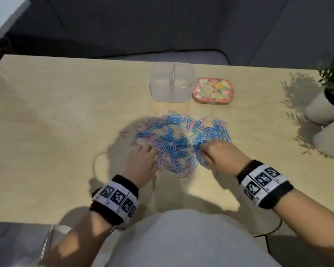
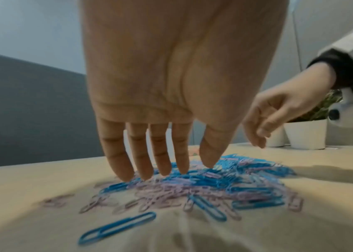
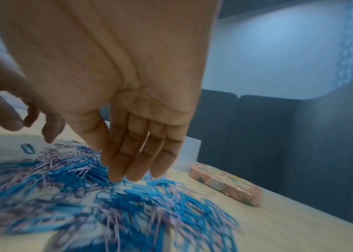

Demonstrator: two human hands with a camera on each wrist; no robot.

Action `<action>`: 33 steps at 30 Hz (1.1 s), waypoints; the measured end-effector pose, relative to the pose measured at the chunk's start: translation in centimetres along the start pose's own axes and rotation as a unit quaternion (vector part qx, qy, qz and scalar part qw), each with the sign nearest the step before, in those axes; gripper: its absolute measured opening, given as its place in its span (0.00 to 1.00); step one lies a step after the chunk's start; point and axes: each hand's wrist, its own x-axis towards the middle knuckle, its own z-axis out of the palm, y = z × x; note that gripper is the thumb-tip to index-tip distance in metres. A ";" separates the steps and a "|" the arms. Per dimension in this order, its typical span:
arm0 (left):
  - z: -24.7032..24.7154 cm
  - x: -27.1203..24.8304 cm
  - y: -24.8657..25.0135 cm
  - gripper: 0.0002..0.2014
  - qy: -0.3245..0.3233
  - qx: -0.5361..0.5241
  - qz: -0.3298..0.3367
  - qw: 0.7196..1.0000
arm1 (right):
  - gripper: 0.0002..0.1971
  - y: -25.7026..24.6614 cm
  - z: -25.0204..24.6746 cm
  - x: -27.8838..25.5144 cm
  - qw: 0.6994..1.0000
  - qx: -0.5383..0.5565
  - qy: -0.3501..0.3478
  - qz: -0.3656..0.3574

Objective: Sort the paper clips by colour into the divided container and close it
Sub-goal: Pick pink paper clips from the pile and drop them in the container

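Observation:
A mixed pile of blue and pink paper clips [image 1: 177,139] lies spread on the wooden table [image 1: 56,112]. Behind it stands the clear divided container [image 1: 162,91], uncovered and seemingly with nothing in it, with its floral lid [image 1: 212,91] flat on the table to its right. My left hand [image 1: 143,157] is at the pile's left side; in the left wrist view its straight fingers [image 2: 164,167] touch the clips [image 2: 214,184]. My right hand [image 1: 216,151] is at the pile's right side, its fingers [image 3: 136,167] straight and tipped down onto the clips [image 3: 138,196], holding nothing.
Two white plant pots [image 1: 324,106] [image 1: 330,139] stand at the table's right edge. A dark padded seat back [image 1: 162,26] rises beyond the far edge. A thin cable [image 1: 95,160] loops left of my left hand. One blue clip [image 2: 117,228] lies loose nearer me.

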 end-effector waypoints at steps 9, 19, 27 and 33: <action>2.3 -0.9 -1.6 0.29 0.031 -0.022 -0.019 0.999 | 0.20 -3.9 3.2 8.2 0.980 -0.112 0.033 -0.161; 3.7 -3.5 -3.0 0.20 0.036 -0.059 -0.044 0.997 | 0.20 -0.6 3.6 7.3 0.989 0.017 0.124 -0.078; 1.6 -0.7 -2.7 0.15 0.082 -0.059 -0.091 0.991 | 0.38 -6.0 2.7 10.8 0.999 0.009 0.029 -0.036; 1.3 2.3 -2.9 0.17 0.033 -0.085 -0.099 0.991 | 0.26 -7.7 3.7 11.3 0.997 0.021 0.063 -0.049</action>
